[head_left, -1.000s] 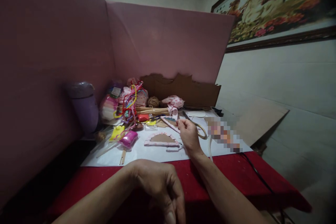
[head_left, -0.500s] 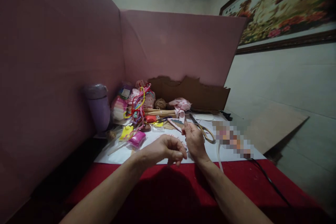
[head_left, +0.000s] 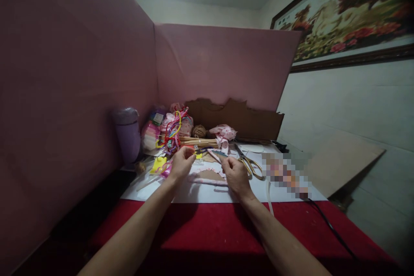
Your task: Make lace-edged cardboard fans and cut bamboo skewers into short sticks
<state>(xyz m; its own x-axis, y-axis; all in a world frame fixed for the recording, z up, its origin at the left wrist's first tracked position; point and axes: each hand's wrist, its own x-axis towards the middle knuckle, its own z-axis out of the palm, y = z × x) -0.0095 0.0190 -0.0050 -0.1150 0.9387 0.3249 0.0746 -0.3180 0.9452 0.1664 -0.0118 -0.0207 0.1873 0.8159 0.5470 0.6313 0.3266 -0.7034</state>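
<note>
My left hand reaches over a white sheet, fingers curled near bags of coloured clay and a bundle of wooden sticks; what it pinches, if anything, is too small to make out. My right hand is closed in a pinch on a thin pink-patterned strip. Between the hands lies a half-round cardboard piece edged with pink trim.
Gold-handled scissors lie right of my right hand. A purple tumbler, pipe cleaners, a twine ball and a cut cardboard piece stand at the back against pink panels. A black cable crosses the red tablecloth.
My left hand has moved from the near table edge forward to the craft pile. My right hand has stayed pinched on the strip. The view has shifted a little.
</note>
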